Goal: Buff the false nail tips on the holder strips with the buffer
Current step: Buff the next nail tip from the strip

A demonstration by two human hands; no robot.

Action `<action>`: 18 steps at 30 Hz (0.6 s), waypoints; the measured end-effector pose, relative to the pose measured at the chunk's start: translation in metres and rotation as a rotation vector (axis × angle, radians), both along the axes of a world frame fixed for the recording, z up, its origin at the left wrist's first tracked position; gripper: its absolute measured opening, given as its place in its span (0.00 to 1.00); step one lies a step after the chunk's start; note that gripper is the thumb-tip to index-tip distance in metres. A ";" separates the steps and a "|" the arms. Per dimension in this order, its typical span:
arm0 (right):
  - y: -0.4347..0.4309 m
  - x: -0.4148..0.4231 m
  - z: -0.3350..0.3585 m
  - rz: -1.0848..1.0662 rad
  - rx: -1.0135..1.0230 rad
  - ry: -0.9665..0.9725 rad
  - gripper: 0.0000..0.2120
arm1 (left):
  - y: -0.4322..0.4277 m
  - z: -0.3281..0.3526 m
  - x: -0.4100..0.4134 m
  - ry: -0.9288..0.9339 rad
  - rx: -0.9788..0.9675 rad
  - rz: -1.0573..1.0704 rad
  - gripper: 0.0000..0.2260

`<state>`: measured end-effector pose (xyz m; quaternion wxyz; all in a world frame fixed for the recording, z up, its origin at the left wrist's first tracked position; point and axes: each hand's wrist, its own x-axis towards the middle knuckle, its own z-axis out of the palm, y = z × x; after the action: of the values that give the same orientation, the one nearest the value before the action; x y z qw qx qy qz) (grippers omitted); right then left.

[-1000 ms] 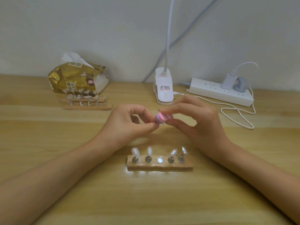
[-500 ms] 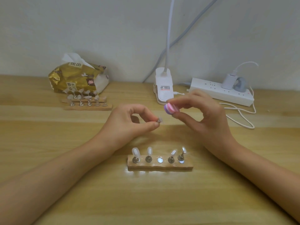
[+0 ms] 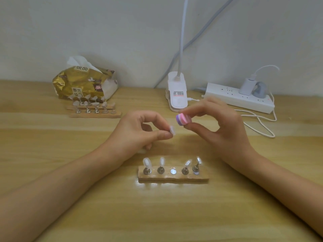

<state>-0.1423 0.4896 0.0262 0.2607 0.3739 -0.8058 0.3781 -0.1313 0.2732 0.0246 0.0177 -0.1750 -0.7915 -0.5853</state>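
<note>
Three wooden holder strips are seen on the table (image 3: 157, 215). The near strip (image 3: 173, 178) carries four nail tips (image 3: 146, 162) and one bare mount. On the two far strips (image 3: 95, 114) the tips are too blurred to be counted. One loose tip (image 3: 172, 130) is pinched by the left hand (image 3: 138, 133). One pink-and-purple buffer (image 3: 183, 120) is pinched by the raised right hand (image 3: 222, 130), just beside that tip, not touching it.

The pale wooden table (image 3: 157, 215) shows a smooth, matt grain. The rough-edged wooden holder strip (image 3: 173, 179) carries shiny round metal studs (image 3: 173, 171) and glossy, translucent plastic nail tips (image 3: 146, 162); the loose nail tip (image 3: 172, 130) looks the same milky plastic. The pink-and-purple striped buffer block (image 3: 182, 119) is matt. The gold tissue pack (image 3: 82, 84) is crinkled, glossy film.
</note>
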 end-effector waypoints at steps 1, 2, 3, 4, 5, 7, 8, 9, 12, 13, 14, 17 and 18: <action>-0.002 0.002 -0.001 0.024 0.012 0.035 0.06 | 0.000 0.000 0.000 0.006 -0.005 0.007 0.05; -0.005 0.003 -0.003 0.046 0.038 0.050 0.07 | 0.000 0.000 0.000 0.009 -0.013 0.015 0.06; -0.006 0.002 -0.004 0.046 0.063 0.036 0.07 | 0.000 0.000 -0.001 0.010 -0.020 0.021 0.07; -0.005 0.000 -0.004 0.021 0.072 0.007 0.07 | 0.000 0.000 -0.001 0.006 -0.019 0.021 0.07; -0.003 -0.002 -0.004 -0.014 0.063 -0.015 0.07 | 0.001 0.000 0.000 0.002 -0.016 0.015 0.06; 0.001 -0.003 -0.002 -0.046 0.023 0.011 0.07 | 0.003 0.001 0.002 0.005 -0.023 0.003 0.05; 0.000 -0.002 -0.003 -0.031 0.028 0.048 0.08 | 0.003 0.001 0.003 0.010 -0.027 0.007 0.05; -0.002 -0.001 -0.004 -0.010 0.053 0.075 0.08 | 0.003 0.001 0.003 0.012 -0.026 0.015 0.05; -0.001 -0.004 -0.005 -0.028 0.083 0.050 0.10 | 0.002 0.000 0.002 0.003 -0.010 0.028 0.06; 0.001 -0.004 -0.005 -0.049 0.067 0.052 0.10 | 0.003 0.000 0.002 -0.005 -0.007 0.026 0.06; 0.001 -0.004 -0.004 -0.051 0.056 0.069 0.10 | 0.003 0.000 0.002 -0.007 -0.010 0.021 0.07; -0.002 -0.002 -0.007 0.012 0.106 0.092 0.10 | 0.003 0.000 0.002 0.000 -0.035 0.025 0.06; -0.002 -0.003 -0.006 -0.007 0.105 0.073 0.10 | 0.003 0.000 0.002 0.000 -0.039 0.025 0.06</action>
<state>-0.1455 0.4877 0.0199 0.2713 0.3979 -0.8158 0.3203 -0.1292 0.2764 0.0250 0.0214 -0.1652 -0.8050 -0.5694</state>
